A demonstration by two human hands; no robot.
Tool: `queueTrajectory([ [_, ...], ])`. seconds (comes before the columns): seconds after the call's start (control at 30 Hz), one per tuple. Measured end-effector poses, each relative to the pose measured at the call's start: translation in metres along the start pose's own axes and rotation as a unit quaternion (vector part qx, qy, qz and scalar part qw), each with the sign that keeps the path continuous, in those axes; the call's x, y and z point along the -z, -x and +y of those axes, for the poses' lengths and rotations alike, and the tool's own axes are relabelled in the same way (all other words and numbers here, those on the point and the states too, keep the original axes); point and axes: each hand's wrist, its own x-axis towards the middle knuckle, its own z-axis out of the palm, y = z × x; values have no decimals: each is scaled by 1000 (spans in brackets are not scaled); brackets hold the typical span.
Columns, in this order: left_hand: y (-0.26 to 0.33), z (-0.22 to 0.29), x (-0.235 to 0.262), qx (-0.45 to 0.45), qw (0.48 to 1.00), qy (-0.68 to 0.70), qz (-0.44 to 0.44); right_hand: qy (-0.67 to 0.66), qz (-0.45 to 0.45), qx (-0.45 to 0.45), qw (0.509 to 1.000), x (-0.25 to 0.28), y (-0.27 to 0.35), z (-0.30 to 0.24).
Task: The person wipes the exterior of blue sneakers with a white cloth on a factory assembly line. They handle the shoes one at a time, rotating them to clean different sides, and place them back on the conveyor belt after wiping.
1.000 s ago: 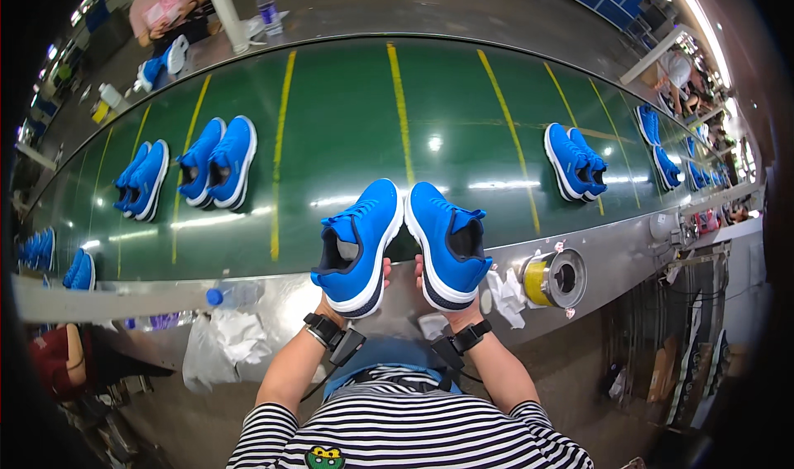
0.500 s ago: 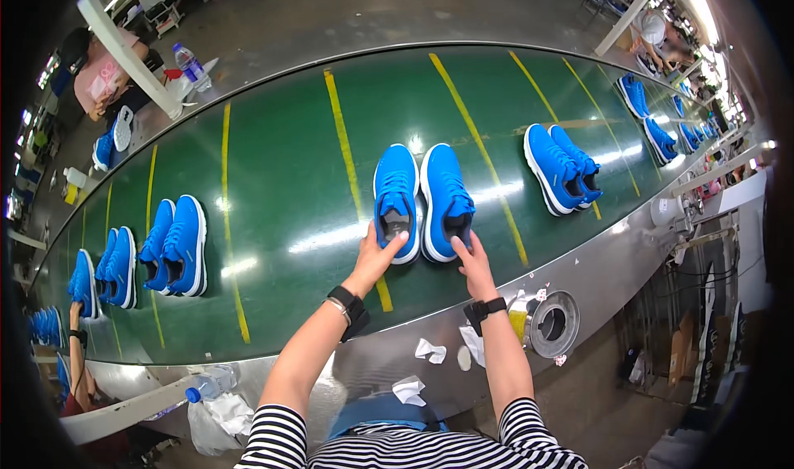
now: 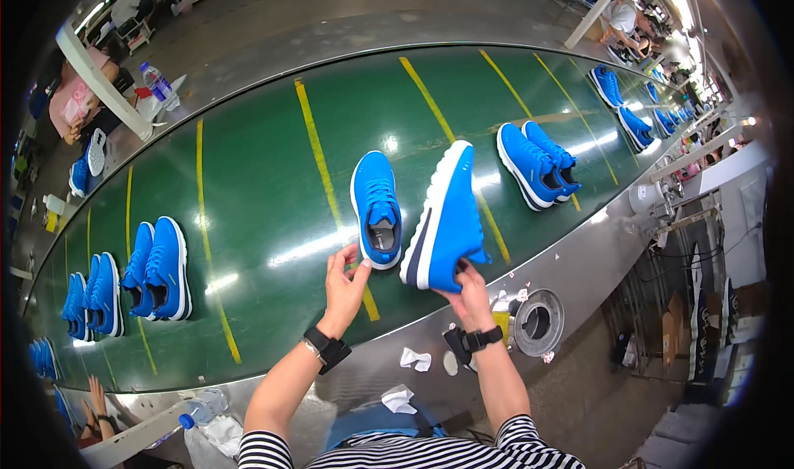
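A blue sneaker (image 3: 453, 217) with a white and dark sole is held by its heel in my right hand (image 3: 470, 298), closed around it. That sneaker is tipped so its side and sole edge face left. Left of it, the matching sneaker (image 3: 377, 208) sits upright on the green conveyor belt (image 3: 256, 179), toe pointing away. My left hand (image 3: 342, 294) is at this sneaker's heel, its fingers apart and gripping nothing; the thumb tip is right by the heel, and whether it touches I cannot tell.
More blue sneaker pairs stand left (image 3: 168, 269) and right (image 3: 524, 163) on the belt. Along the near metal edge lie a round metal dish (image 3: 552, 308), crumpled paper (image 3: 415, 359) and a plastic bottle (image 3: 194, 411). A co-worker's hands (image 3: 98, 407) show at lower left.
My right hand has lifted and turned the right sneaker onto its side. My left hand has let go of the left sneaker's collar and drawn back. The co-worker's hand has left the far-left sneakers.
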Motion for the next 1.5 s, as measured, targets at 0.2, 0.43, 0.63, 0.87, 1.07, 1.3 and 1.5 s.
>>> queueTrajectory([
  [0.2,21,41,3,-57,989,76,-111,-3,-24,-31,999,-1,69,16],
  [0.43,42,47,17,92,965,46,-243,-4,-48,-106,993,-14,135,38],
  [0.63,73,42,38,150,934,160,-282,48,-73,-110,990,-33,176,51],
  [0.87,111,34,113,217,929,260,-152,453,14,87,887,29,191,42],
  [1.07,160,14,151,245,935,228,-117,574,-61,152,802,34,211,89],
  [1.3,213,16,146,346,914,138,-161,648,-19,336,684,42,131,139],
  [1.5,224,12,137,329,918,110,-189,357,-99,158,916,-53,156,105],
])
